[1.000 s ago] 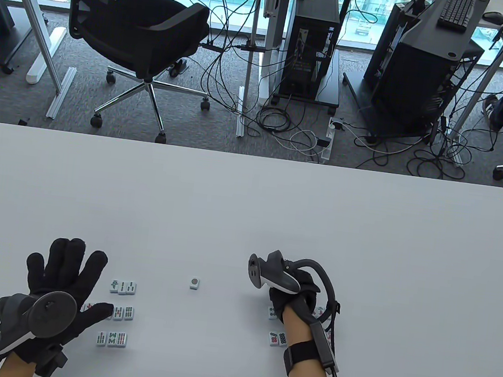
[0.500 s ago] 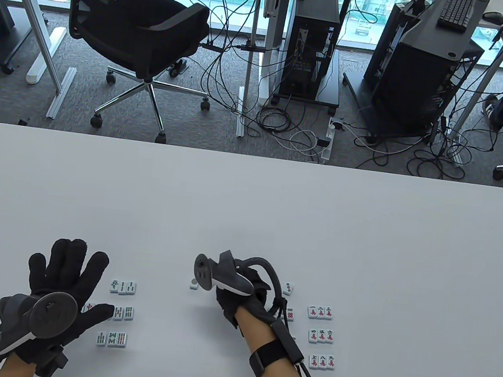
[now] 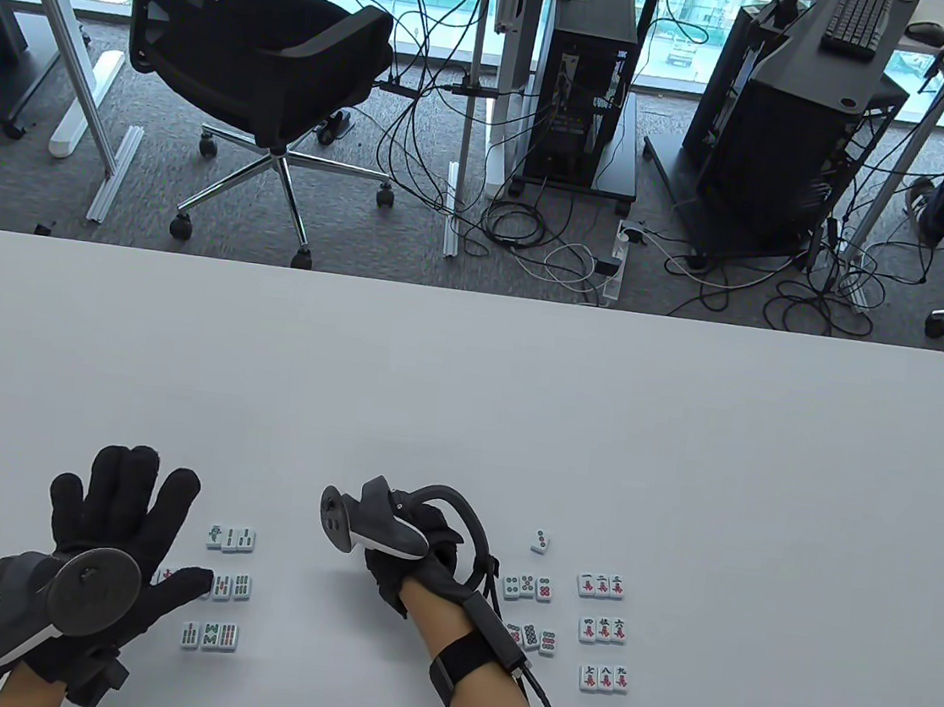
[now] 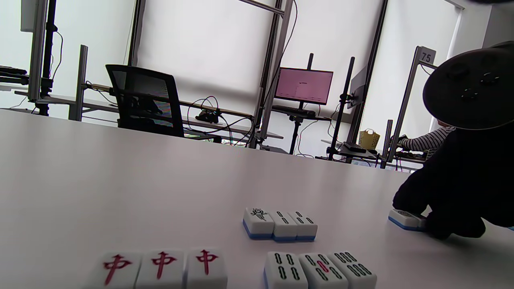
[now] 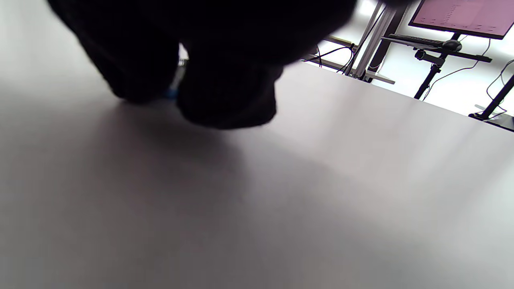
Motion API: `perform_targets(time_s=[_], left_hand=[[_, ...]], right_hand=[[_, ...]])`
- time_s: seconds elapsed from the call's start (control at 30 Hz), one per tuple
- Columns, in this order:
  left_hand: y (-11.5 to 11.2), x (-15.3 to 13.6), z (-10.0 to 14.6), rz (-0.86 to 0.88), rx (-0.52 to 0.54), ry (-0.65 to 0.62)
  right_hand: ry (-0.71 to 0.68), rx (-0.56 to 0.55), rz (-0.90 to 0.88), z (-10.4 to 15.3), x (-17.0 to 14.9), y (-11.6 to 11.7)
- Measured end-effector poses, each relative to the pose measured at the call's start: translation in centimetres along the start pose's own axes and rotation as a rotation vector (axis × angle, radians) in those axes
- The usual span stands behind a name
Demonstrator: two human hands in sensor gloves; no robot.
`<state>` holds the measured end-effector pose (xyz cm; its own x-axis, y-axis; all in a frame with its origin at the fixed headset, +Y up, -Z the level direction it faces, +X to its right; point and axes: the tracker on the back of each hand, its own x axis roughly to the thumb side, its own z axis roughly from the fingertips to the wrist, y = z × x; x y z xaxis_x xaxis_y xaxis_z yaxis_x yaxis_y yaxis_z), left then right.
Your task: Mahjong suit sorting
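A broad white surface (image 3: pixel 468 387) fills the lower part of the table view, with an office floor, a black chair (image 3: pixel 251 47) and computer towers seen beyond its far edge.

The left hand (image 3: pixel 111 534) is laid flat on the surface with its fingers spread and straight, holding nothing; its thumb reaches toward the bamboo tiles (image 3: pixel 224 587), which are set in three short rows just to its right. In the left wrist view, a row of three red-character tiles (image 4: pixel 160 267) is seen just beside the middle bamboo row.

The right hand (image 3: pixel 405 563) is lowered onto the surface between the two tile groups, its fingers curled down. In the left wrist view its fingertips (image 4: pixel 413 196) are seen pressed on a single blue-backed tile (image 4: pixel 406 219) lying flat on the surface; whether the tile is pinched or only touched cannot be told. In the right wrist view only dark glove and a sliver of blue are made out.

To the right of that hand, circle tiles (image 3: pixel 532 611) are laid in two rows, with one lone tile (image 3: pixel 540 539) set apart just beyond them. Further right, character tiles (image 3: pixel 602 632) are arranged in three rows of three.
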<state>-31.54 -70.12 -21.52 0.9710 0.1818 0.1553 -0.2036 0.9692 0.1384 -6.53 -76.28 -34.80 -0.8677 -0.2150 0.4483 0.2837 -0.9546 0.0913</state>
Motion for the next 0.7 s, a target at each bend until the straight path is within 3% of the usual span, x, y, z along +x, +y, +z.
perform_targets(time_s=[0.17, 0.37, 0.57, 0.7], left_hand=[[-0.1, 0.1, 0.0, -0.007, -0.007, -0.004], [-0.1, 0.1, 0.0, -0.003, -0.012, -0.003], [-0.3, 0.2, 0.0, -0.012, -0.022, -0.003], [-0.3, 0.3, 0.0, -0.015, -0.029, -0.001]], right_hand=[[-0.002, -0.037, -0.063, 1.1, -1.4, -0.8], [0.104, -0.026, -0.003, 2.5, -6.8, -1.5], [0.238, 0.078, 0.046, 4.3, -13.1, 0.4], [0.248, 0.152, 0.082, 5.0, -14.6, 2.1]])
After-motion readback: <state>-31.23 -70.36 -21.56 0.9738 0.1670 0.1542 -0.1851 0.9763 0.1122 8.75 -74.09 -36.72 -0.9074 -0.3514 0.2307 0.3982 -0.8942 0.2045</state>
